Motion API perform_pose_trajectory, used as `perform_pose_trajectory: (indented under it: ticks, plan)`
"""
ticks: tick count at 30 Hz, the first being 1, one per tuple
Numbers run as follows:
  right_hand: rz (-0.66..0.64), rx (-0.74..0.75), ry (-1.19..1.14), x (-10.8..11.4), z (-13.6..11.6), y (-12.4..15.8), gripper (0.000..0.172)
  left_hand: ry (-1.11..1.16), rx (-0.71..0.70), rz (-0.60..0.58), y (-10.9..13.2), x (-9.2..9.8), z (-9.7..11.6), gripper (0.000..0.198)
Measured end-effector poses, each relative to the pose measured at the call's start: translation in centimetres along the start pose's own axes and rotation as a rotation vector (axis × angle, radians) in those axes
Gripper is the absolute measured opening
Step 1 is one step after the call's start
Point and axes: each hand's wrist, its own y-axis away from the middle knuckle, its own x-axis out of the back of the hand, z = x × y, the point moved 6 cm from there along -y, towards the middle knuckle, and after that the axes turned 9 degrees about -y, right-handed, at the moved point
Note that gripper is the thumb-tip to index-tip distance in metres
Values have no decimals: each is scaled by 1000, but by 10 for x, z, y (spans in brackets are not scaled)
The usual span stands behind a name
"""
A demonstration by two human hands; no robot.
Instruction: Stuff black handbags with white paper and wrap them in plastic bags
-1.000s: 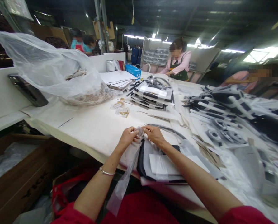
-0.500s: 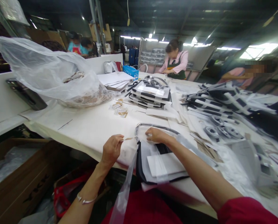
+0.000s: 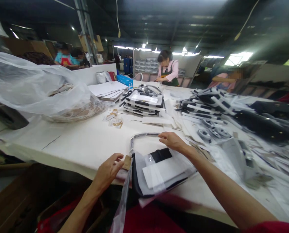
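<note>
A black handbag (image 3: 135, 181) lies at the table's near edge, covered with white sheet and clear film. A white card (image 3: 150, 174) rests on its front, partly under film. Its film-wrapped handle (image 3: 132, 142) arches up on the far side. By the handle's left end hangs a small tan tag (image 3: 127, 162). My left hand (image 3: 110, 168) is open just left of this tag, fingers apart. At the top right of the handle is my right hand (image 3: 172, 141), its thumb and forefinger apart; whether it touches the handle is unclear. A clear plastic strip (image 3: 121, 204) trails down from the bag's left side.
Loose tags (image 3: 115, 121) lie farther back, near a big clear plastic bag (image 3: 61, 97). Stacked wrapped bags (image 3: 144, 105) stand mid-table; more bags (image 3: 207, 103) and coiled straps (image 3: 213, 132) lie right. A co-worker (image 3: 168, 69) stands across the table.
My left hand has let go of the tag's string and opened, and the tag now hangs beside the bag. My right hand has moved from inside the handle loop to its top right.
</note>
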Motion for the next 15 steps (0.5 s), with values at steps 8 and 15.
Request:
perform_pose_trajectory:
  ticks: [8, 15]
  plan:
    - [-86, 73, 225, -3, 15, 50, 30, 100, 176, -179, -40, -37, 9, 84]
    - [-5, -68, 339, 5, 27, 58, 31, -22, 22, -287, -98, -31, 34, 72]
